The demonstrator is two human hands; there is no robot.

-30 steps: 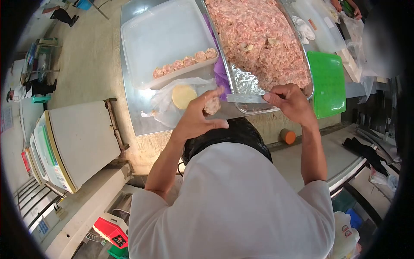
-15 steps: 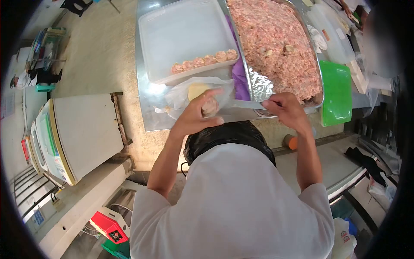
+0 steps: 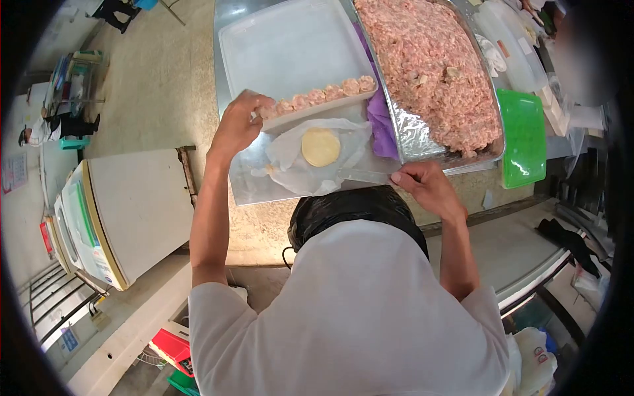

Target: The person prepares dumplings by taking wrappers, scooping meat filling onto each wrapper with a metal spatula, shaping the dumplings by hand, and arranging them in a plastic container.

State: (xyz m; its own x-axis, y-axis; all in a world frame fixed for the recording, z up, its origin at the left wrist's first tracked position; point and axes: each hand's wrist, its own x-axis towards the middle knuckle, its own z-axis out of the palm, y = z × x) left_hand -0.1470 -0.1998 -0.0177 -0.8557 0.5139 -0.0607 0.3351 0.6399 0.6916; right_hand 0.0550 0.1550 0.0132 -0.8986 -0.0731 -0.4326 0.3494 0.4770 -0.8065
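My left hand (image 3: 242, 124) reaches over the near left corner of a white plastic tray (image 3: 290, 39). Its fingers are closed around a meat dumpling (image 3: 268, 111) at the left end of a row of several filled dumplings (image 3: 317, 96), partly hiding it. My right hand (image 3: 428, 186) grips the end of a flat, thin spatula (image 3: 362, 176), whose blade points left. Between the hands, a stack of round yellowish dough wrappers (image 3: 321, 146) lies on a crumpled sheet of thin white plastic (image 3: 284, 155).
A metal tray (image 3: 409, 135) heaped with minced meat (image 3: 429, 72) stands on the right, with purple cloth (image 3: 380, 122) beside it. Beyond it lies a green lid (image 3: 524, 138). A white chest (image 3: 139, 211) stands at left. Another person (image 3: 56, 129) is in the background.
My left hand has moved left and up from beside the wrappers to the tray corner, carrying the dumpling. The wrappers are now uncovered. My right hand still holds the spatula.
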